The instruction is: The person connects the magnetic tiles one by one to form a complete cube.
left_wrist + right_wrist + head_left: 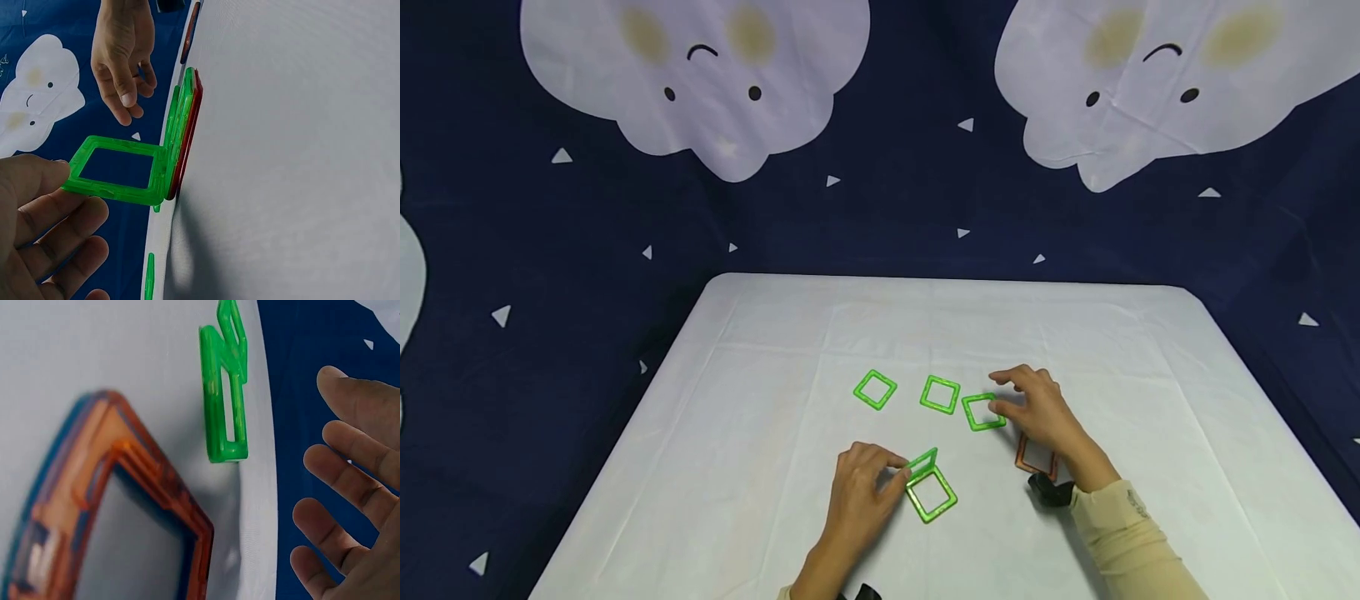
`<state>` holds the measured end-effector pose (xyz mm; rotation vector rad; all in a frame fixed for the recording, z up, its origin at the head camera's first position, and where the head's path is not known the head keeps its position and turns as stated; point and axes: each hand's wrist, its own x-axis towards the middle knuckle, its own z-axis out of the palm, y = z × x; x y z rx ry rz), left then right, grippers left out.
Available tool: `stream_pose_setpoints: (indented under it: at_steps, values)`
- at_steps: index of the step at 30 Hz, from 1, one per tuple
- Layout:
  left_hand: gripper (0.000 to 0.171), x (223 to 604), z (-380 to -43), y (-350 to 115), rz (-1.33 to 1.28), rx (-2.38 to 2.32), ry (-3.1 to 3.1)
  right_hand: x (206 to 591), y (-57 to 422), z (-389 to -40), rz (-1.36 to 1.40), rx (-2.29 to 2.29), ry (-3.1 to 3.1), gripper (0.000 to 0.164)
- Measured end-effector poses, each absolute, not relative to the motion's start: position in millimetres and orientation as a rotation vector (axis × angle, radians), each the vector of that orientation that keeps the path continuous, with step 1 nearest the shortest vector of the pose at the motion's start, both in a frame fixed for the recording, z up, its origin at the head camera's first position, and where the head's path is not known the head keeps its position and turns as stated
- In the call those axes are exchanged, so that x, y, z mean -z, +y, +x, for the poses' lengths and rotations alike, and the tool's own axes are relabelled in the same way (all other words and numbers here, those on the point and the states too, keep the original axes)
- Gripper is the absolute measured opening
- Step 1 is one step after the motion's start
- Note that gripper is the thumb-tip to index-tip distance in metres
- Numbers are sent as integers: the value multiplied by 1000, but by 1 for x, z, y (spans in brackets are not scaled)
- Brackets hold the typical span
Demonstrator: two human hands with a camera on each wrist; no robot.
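Note:
My left hand (862, 493) pinches a green square magnetic tile (117, 194) by its edge, between thumb and index finger. This tile stands tilted up from the edge of another green tile (952, 501) lying on the table. Beneath that flat one a red tile (192, 134) shows in the left wrist view. My right hand (1037, 408) holds nothing, its fingers spread and loosely bent. Its thumb overlaps a flat green tile (974, 422) in the head view. Below the right palm lies an orange tile (206, 540), partly hidden by the hand in the head view.
Two more flat green tiles, a left one (862, 397) and a middle one (940, 409), lie farther back on the white-covered table (760, 417). Behind the table hangs a dark blue cloth (910, 217) with clouds and small white triangles.

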<state>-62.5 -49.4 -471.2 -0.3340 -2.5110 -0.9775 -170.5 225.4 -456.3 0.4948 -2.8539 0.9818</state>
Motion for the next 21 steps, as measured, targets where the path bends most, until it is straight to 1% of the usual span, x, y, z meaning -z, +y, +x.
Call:
stream_pose_setpoints:
  at_steps: [12, 21]
  values:
    - [7, 472, -54, -49, -318, 991, -2498, 462, 233, -183, 540, -1087, -2977, 43]
    - [7, 471, -50, -50, -279, 1016, -2502, 465, 233, -187, 546, -1040, -3045, 44]
